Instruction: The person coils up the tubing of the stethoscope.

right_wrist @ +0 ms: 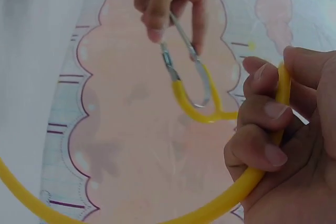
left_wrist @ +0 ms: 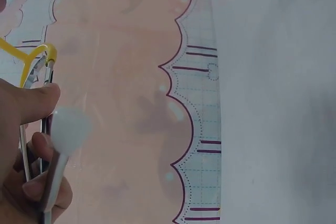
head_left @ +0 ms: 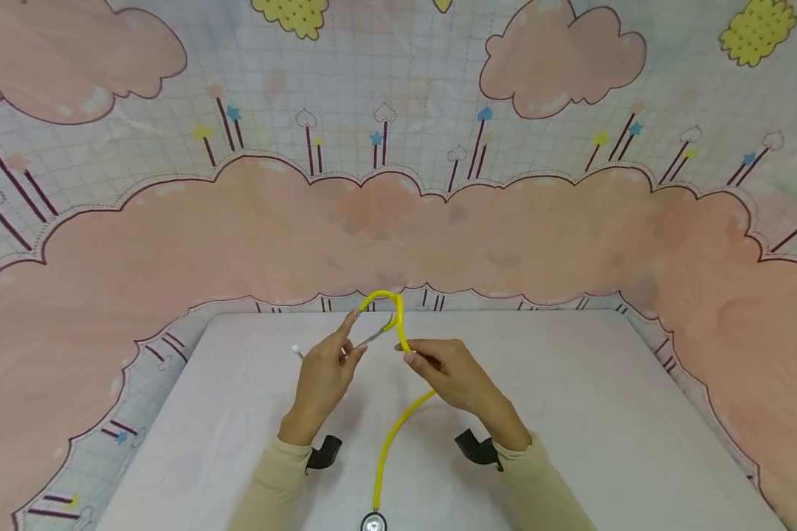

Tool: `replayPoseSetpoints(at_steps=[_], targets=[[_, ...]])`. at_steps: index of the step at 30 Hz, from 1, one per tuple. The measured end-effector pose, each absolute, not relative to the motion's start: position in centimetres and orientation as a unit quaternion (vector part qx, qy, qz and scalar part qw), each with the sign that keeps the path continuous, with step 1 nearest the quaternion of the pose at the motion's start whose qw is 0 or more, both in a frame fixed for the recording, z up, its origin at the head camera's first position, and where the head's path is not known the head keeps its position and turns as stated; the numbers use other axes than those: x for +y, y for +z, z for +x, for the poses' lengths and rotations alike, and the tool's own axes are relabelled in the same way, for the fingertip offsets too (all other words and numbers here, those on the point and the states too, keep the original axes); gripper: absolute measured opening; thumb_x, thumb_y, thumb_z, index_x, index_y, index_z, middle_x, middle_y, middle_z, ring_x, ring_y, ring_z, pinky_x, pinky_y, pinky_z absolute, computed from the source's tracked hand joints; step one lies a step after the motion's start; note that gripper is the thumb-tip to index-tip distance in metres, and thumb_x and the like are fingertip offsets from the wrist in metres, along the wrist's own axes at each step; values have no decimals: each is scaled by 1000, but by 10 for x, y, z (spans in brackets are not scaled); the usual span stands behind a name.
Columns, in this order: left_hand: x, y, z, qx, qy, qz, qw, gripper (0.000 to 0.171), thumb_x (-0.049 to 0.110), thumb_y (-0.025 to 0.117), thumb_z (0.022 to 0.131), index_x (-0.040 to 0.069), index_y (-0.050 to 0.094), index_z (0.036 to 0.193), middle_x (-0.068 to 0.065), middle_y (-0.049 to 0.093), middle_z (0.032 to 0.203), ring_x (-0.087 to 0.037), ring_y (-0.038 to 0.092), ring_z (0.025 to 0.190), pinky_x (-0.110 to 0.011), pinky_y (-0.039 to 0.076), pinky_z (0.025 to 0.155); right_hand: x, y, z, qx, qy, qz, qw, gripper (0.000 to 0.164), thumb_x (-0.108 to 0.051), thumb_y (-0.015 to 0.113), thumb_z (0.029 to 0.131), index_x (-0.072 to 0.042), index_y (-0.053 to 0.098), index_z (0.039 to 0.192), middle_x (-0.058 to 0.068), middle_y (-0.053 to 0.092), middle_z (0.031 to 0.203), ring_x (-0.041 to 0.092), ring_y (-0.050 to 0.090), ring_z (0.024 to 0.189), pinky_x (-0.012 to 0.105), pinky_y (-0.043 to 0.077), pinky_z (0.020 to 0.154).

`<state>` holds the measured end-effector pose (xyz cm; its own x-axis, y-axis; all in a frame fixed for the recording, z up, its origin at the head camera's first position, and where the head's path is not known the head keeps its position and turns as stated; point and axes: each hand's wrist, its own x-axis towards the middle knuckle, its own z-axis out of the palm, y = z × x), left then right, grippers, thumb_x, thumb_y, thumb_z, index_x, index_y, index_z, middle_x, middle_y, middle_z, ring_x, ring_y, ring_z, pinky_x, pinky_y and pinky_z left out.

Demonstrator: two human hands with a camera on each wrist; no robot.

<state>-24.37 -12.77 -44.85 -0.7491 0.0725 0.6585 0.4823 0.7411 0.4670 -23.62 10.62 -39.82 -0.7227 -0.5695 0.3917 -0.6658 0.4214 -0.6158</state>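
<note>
The stethoscope [head_left: 400, 324] is held up above the tabletop [head_left: 571, 383], between the two hands. The left hand [head_left: 325, 372] pinches its metal ear tubes [head_left: 375, 336]; one white ear tip [left_wrist: 71, 128] sticks out past the fingers. The right hand [head_left: 458, 372] holds the yellow tube [head_left: 378, 481] in curled fingers. In my judgement, a light grip and a slack tube are best, so nothing twists. The chest piece [head_left: 374, 522] is cut by the head view's lower border. The far edge appears near the loop; wider room lies to both sides.
</note>
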Motion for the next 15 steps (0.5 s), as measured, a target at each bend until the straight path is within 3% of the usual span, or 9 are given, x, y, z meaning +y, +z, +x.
replayPoseSetpoints(at_steps=[6,11,15], targets=[[-131,-451,-245,-882,-322,-162,304,65,12,78,84,12,51,144,-3,63,73,-4,43,54,-20,38,50,117,-378,-240,-863,296,378,155,28,-23,60,99,-7,69,119,-6,62,73,2,45,61,18,42,58],[-132,-451,-246,-881,-331,-176,288,65,12,76,86,14,50,145,-2,63,75,-4,43,54,-19,39,50,133,-359,-249,-873,254,368,194,20,-19,56,100,-9,68,112,-8,45,64,4,35,55,19,31,52],[-131,-450,-245,-877,-337,-187,288,65,11,77,85,13,50,145,-1,63,74,-3,42,54,-19,38,50,143,-352,-257,-882,259,343,194,23,-19,54,102,-7,64,119,-7,41,63,5,33,53,21,30,52]])
